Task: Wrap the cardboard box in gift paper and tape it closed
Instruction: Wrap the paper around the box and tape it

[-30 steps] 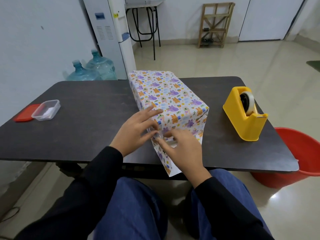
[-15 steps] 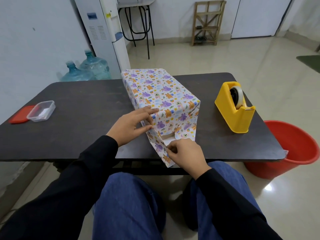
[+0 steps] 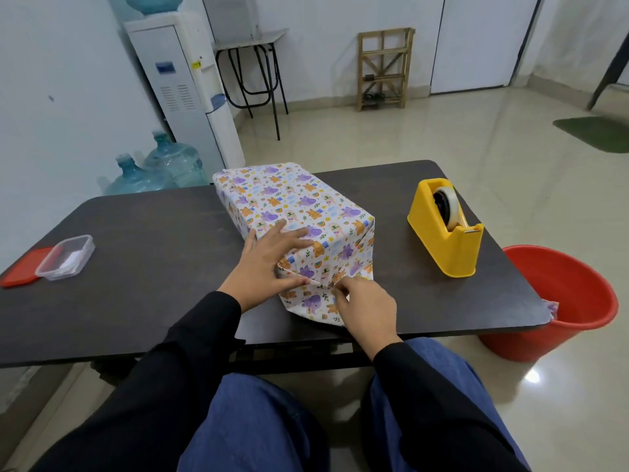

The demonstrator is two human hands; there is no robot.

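Observation:
The box, covered in white gift paper with purple and orange animals, lies lengthwise on the dark table. Its near end faces me, with the paper folded down over it and a bottom flap lying out on the table. My left hand lies flat with straight fingers on the box's near left corner, thumb against the folded end. My right hand pinches the paper where the end folds meet the flap. A yellow tape dispenser stands to the right of the box.
A clear plastic tub and its red lid sit at the table's left end. A red bucket stands on the floor by the right corner. Water bottles and a dispenser stand behind the table.
My left hand moved up from the end face onto the top corner of the box. The end paper is now folded down flat, and my right hand shifted to the fold line.

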